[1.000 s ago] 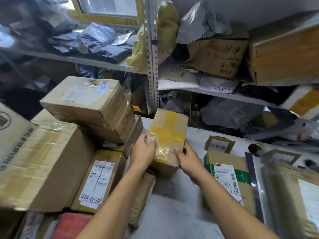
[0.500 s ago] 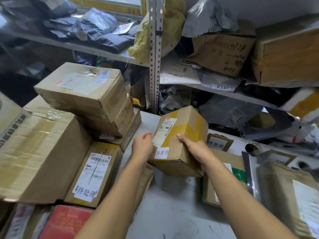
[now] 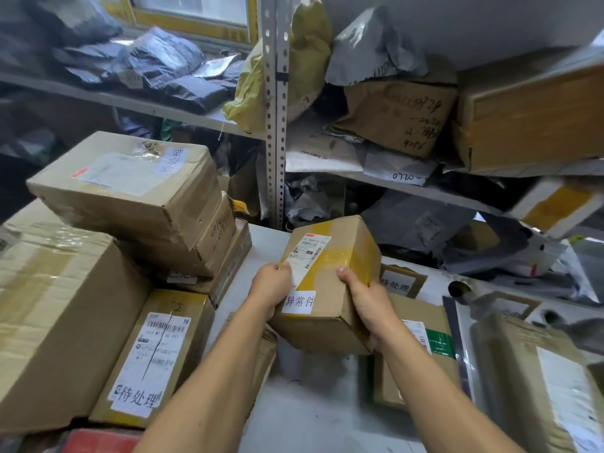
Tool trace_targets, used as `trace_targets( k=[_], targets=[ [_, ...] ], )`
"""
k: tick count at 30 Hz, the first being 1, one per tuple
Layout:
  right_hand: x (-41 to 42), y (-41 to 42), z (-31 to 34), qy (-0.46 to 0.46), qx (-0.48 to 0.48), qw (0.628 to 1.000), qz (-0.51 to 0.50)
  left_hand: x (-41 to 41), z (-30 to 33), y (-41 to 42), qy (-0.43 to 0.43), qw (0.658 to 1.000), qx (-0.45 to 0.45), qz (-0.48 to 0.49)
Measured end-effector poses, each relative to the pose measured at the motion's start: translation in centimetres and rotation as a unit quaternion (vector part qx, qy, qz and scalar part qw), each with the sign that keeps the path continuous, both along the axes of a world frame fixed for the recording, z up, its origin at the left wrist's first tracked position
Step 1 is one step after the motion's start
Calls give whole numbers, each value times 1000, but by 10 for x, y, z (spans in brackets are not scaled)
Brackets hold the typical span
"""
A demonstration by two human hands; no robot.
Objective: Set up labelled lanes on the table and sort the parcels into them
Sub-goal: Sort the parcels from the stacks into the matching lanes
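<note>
Both hands [image 3: 322,300] around tilted parcel [image 3: 330,286]

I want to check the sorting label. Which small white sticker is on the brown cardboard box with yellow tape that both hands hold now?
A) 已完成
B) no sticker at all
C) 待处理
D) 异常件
D: the brown cardboard box with yellow tape, gripped by the left hand and right hand, carries a small white sticker reading 异常件.

A small brown cardboard parcel [image 3: 327,286] banded with yellow tape is tilting above the grey table [image 3: 310,416], showing a white shipping label and a white tag reading 异常件 [image 3: 299,302].
</note>
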State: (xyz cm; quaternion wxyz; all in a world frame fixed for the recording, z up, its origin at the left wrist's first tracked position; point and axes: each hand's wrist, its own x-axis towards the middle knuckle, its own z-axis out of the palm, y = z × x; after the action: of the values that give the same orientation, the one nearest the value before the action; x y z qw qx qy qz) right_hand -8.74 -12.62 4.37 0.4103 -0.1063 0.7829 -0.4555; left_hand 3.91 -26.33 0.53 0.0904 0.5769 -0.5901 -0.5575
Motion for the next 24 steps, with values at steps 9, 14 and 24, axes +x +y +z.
trace_targets(
  k=[9,14,24],
  targets=[
    [-15,68,53,-97,-169,981,-24,38,87,56,274,953,129,-16],
    [-20,142,76,-130,-184,973,-38,23,104,126,338,909,237,-54],
    [-50,313,112,-99,-228,964,-92,-42,132,267,358,892,218,-170]
  ],
)
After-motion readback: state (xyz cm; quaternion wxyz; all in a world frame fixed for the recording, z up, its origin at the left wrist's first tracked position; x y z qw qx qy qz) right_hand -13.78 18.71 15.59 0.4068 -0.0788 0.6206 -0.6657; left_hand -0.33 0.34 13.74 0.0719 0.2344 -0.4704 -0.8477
